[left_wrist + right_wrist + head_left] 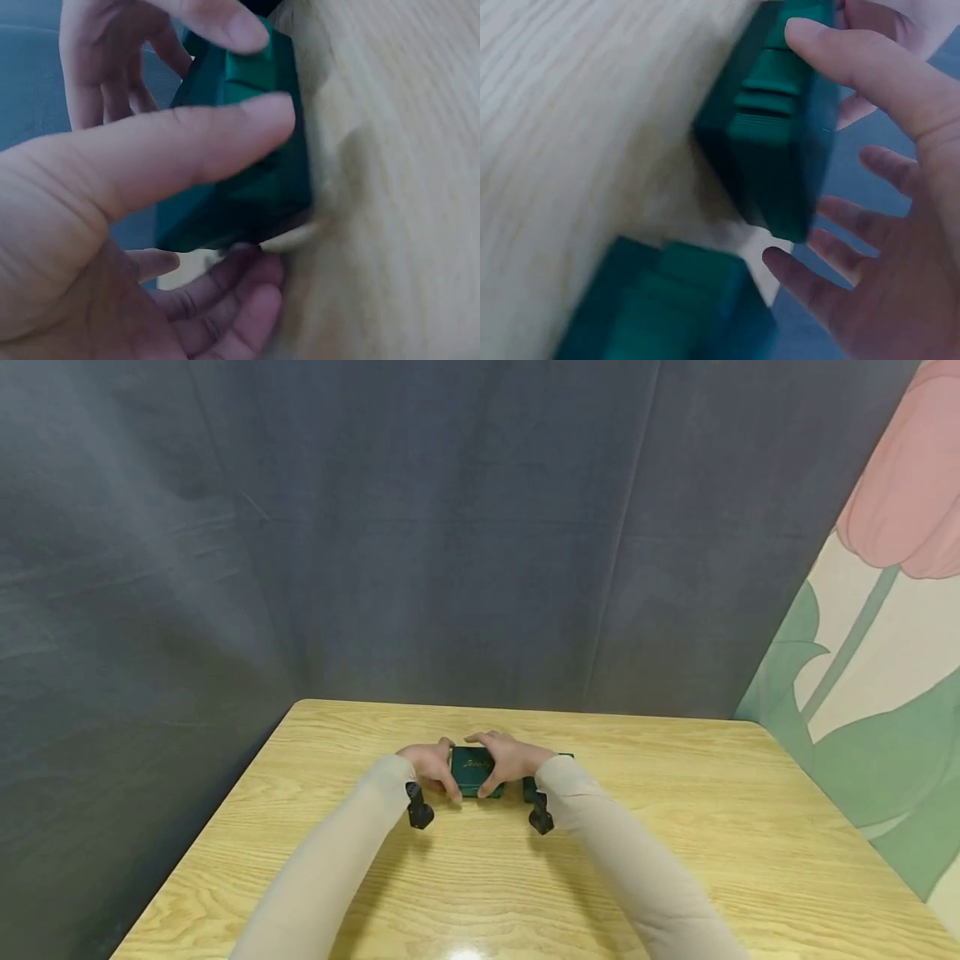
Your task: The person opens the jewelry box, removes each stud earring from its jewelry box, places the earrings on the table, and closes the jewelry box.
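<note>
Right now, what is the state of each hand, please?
Left hand: by the lettered green box; grip cannot be told.
Right hand: open, thumb at the box's front.

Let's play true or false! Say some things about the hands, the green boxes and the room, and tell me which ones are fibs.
1. The left hand and the right hand are both at the same green box. True.
2. There is only one green box. False: a second green box lies on the table, near the right hand.
3. A big pink flower shows at the right side of the head view. True.
4. The sleeves are bright red. False: the sleeves are a pale cream colour.
5. The tabletop is plain black. False: it is light yellowish, with a wood-grain pattern.
6. A dark curtain hangs behind the table. True.
</note>
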`<control>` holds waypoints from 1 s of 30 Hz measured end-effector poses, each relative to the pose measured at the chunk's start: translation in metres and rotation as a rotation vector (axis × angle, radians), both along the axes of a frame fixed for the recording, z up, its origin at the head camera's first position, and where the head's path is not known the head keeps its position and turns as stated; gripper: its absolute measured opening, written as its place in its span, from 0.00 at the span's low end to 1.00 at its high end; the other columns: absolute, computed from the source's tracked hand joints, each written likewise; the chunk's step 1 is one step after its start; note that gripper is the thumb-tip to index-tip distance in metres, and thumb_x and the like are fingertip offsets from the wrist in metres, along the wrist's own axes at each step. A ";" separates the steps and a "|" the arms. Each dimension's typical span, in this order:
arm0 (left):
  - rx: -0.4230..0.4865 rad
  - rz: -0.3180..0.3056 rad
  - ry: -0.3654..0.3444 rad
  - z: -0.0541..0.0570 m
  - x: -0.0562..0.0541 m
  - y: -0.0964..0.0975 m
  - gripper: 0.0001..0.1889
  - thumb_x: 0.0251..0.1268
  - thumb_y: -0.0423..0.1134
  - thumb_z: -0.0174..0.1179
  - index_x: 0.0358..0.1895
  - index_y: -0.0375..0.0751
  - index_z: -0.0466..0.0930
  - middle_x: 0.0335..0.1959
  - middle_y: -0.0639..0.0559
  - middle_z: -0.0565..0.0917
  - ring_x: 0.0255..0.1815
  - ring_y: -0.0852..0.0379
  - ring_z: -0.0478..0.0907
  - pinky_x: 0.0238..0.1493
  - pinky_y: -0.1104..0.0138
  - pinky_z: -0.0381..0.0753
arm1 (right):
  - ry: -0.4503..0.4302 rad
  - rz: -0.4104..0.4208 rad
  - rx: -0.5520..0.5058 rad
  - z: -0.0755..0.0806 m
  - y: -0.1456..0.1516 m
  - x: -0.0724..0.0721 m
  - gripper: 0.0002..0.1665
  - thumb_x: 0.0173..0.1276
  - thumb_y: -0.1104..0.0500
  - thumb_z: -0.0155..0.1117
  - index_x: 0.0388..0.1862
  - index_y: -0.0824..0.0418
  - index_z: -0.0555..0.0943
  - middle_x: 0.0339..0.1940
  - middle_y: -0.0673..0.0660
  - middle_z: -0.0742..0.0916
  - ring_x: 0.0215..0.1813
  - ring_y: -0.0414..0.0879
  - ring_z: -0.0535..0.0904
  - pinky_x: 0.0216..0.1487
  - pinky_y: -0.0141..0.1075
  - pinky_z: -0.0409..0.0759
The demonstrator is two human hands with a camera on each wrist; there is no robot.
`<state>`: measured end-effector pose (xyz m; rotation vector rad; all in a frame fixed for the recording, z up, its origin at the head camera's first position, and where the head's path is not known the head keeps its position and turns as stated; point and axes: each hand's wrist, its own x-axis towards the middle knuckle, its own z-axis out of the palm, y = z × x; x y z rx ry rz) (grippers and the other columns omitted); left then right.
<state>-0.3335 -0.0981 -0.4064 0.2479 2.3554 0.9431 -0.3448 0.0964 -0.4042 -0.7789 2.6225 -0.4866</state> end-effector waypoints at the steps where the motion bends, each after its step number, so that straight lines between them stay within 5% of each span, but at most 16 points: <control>1: -0.050 -0.015 0.032 0.003 0.000 0.001 0.60 0.50 0.40 0.75 0.78 0.39 0.35 0.73 0.38 0.58 0.59 0.48 0.72 0.55 0.57 0.76 | 0.009 -0.005 0.009 0.002 0.002 0.000 0.57 0.55 0.47 0.76 0.77 0.50 0.54 0.77 0.59 0.59 0.76 0.61 0.53 0.68 0.59 0.60; 6: -0.212 -0.029 0.216 0.021 -0.003 0.008 0.64 0.48 0.53 0.74 0.78 0.43 0.32 0.77 0.36 0.47 0.75 0.40 0.55 0.66 0.47 0.65 | 0.030 -0.029 -0.018 0.019 0.016 -0.003 0.59 0.54 0.48 0.77 0.78 0.52 0.52 0.78 0.62 0.57 0.77 0.63 0.51 0.68 0.60 0.59; 9: -0.161 -0.040 0.299 0.031 -0.004 0.020 0.64 0.48 0.54 0.74 0.78 0.43 0.32 0.78 0.36 0.41 0.78 0.38 0.44 0.69 0.44 0.59 | 0.008 -0.057 -0.033 0.030 0.031 -0.003 0.60 0.55 0.49 0.76 0.79 0.55 0.50 0.78 0.62 0.56 0.77 0.62 0.50 0.69 0.60 0.59; 13: -0.073 -0.133 0.350 0.035 -0.001 0.044 0.65 0.48 0.54 0.74 0.78 0.44 0.31 0.79 0.41 0.35 0.79 0.41 0.36 0.71 0.45 0.54 | -0.044 -0.106 -0.009 0.038 0.057 -0.002 0.63 0.55 0.49 0.76 0.79 0.58 0.47 0.79 0.65 0.53 0.78 0.64 0.48 0.69 0.61 0.58; 23: -0.309 -0.338 0.516 0.011 0.007 0.102 0.63 0.45 0.62 0.72 0.78 0.42 0.39 0.79 0.46 0.44 0.80 0.49 0.41 0.75 0.54 0.49 | -0.196 -0.174 0.104 0.011 0.107 0.012 0.73 0.47 0.42 0.80 0.80 0.57 0.42 0.78 0.69 0.50 0.77 0.67 0.47 0.68 0.62 0.57; 30: -0.532 -0.366 0.585 -0.004 0.009 0.125 0.59 0.47 0.62 0.72 0.77 0.39 0.48 0.77 0.47 0.57 0.77 0.52 0.52 0.75 0.59 0.49 | -0.183 -0.192 0.068 -0.002 0.110 0.017 0.72 0.45 0.48 0.82 0.79 0.58 0.45 0.78 0.70 0.51 0.77 0.65 0.49 0.69 0.59 0.57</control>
